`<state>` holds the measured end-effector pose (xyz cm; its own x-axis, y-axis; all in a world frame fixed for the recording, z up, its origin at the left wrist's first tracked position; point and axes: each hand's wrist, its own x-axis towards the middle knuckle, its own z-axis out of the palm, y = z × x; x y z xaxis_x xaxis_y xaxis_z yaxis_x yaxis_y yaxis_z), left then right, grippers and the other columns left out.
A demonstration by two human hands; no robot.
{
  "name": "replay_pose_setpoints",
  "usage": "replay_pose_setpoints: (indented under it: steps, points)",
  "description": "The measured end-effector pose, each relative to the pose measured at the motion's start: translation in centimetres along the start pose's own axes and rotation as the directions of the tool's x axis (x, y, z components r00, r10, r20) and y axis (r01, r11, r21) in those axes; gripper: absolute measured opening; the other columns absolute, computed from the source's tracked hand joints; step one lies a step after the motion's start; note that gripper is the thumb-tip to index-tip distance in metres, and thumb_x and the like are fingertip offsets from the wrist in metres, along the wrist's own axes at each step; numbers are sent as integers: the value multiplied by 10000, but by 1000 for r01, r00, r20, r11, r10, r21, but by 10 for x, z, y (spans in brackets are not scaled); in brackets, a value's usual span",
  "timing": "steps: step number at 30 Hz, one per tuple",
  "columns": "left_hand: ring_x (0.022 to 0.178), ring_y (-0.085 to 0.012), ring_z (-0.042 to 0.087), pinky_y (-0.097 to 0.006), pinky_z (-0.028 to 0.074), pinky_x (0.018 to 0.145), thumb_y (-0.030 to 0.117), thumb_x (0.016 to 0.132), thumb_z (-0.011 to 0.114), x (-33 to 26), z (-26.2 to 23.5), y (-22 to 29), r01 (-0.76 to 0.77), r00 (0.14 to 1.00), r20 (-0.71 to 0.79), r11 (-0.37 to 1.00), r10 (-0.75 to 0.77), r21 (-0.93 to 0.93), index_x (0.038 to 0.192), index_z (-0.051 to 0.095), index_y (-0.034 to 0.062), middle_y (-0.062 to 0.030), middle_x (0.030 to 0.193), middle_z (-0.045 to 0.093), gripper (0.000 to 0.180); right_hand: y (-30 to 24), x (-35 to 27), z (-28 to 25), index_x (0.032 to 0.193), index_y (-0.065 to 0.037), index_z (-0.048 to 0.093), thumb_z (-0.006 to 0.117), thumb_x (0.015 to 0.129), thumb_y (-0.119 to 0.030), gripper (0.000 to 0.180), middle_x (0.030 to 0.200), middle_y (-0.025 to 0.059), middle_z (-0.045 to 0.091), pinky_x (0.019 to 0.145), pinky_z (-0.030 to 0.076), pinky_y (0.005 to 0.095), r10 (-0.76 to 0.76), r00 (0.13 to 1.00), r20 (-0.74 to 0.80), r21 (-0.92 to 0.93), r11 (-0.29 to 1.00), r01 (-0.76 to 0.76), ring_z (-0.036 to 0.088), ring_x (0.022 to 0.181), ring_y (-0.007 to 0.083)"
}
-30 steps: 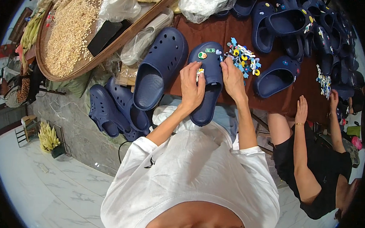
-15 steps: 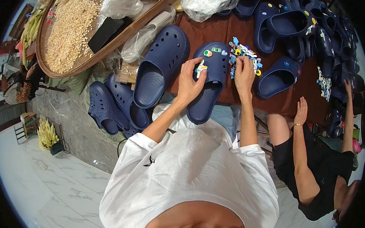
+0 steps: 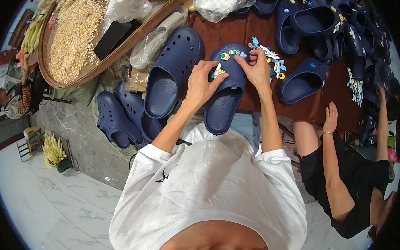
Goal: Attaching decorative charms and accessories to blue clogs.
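Observation:
A navy blue clog (image 3: 225, 104) lies in front of me on the brown cloth, its heel toward my body. Several small coloured charms sit on its toe. My left hand (image 3: 201, 85) grips the clog's left side, with thumb and fingers on a small white and yellow charm (image 3: 218, 72). My right hand (image 3: 257, 70) rests on the toe's right side, fingertips pressing near a blue charm. A heap of loose coloured charms (image 3: 272, 61) lies just right of my right hand.
A second navy clog (image 3: 171, 74) lies to the left, more clogs (image 3: 124, 115) below it and many at the back right (image 3: 320, 23). A round woven tray of grain (image 3: 74, 34) stands at the back left. Another person sits at my right, one hand (image 3: 330, 117) on the cloth.
My hands and the clog have shifted slightly. My left hand has moved further onto the toe with the small charm, and my right hand's fingers have slid toward the toe's top.

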<state>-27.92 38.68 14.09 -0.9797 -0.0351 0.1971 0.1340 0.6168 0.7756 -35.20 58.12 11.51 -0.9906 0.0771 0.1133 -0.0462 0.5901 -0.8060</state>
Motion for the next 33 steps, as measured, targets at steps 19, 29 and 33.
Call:
replay_pose_setpoints:
  steps: [19,29,33]
  points:
    - [997,-366,649,-424,526,859,183,913,660,-5,9,2,-75,997,-12,985,78,152,1145,678,-15,-201,1130,667,306,0,8,1,973,2,542,568,983,-194,197,906,215,614,676,519,477,-365,928,73,-370,854,365,629,796,429]
    - [900,-357,673,-429,541,802,119,931,603,-4,12,-3,-126,990,-44,971,137,201,1092,672,-19,-203,1026,701,224,-2,-18,-16,1194,-54,595,602,961,-176,263,1076,184,552,835,474,463,-236,967,-94,-203,956,213,596,957,383]
    - [867,-347,678,-427,541,777,122,933,602,-6,12,-9,-100,990,-78,978,116,180,1062,676,-12,-187,990,710,201,-53,-52,-30,1169,-70,637,679,915,-224,299,1051,141,536,856,477,420,-62,998,15,73,995,60,579,965,321]
